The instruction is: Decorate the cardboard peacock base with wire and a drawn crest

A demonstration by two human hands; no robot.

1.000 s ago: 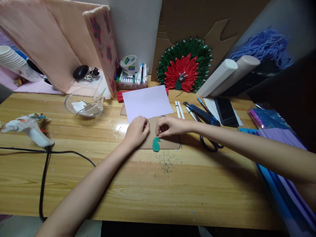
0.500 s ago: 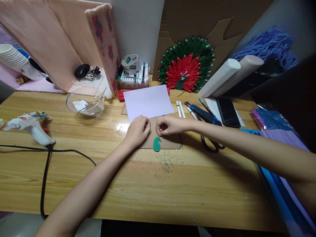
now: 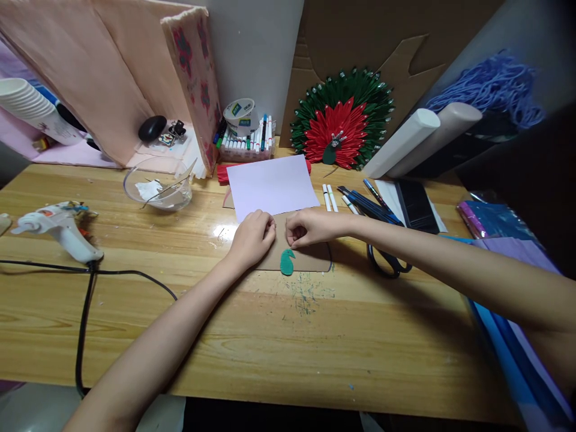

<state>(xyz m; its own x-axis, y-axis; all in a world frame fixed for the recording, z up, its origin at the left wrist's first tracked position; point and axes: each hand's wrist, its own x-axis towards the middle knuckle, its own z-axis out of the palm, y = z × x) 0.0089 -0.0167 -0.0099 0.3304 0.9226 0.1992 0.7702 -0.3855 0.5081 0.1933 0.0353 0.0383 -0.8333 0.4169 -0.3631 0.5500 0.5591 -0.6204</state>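
Center of the wooden tabletop (image 3: 225, 360): textured green bird-shaped cutout (image 3: 287, 264) overlaps near edge of flat cardboard (image 3: 317, 262). Right hand (image 3: 310, 228): grip pinched narrow by cutout's head, contents unclear. Left hand (image 3: 252, 237) curled on cardboard, can't tell grip.

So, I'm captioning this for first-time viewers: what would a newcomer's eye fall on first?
Probably the red-and-green peacock at the back, before the brown board. Nearer, a small green cutout sits at the cardboard piece's near edge, by the right grip. The white glue gun is far left.

1 lt-grn cutout (image 3: 287, 264); 1 glue gun (image 3: 74, 240)
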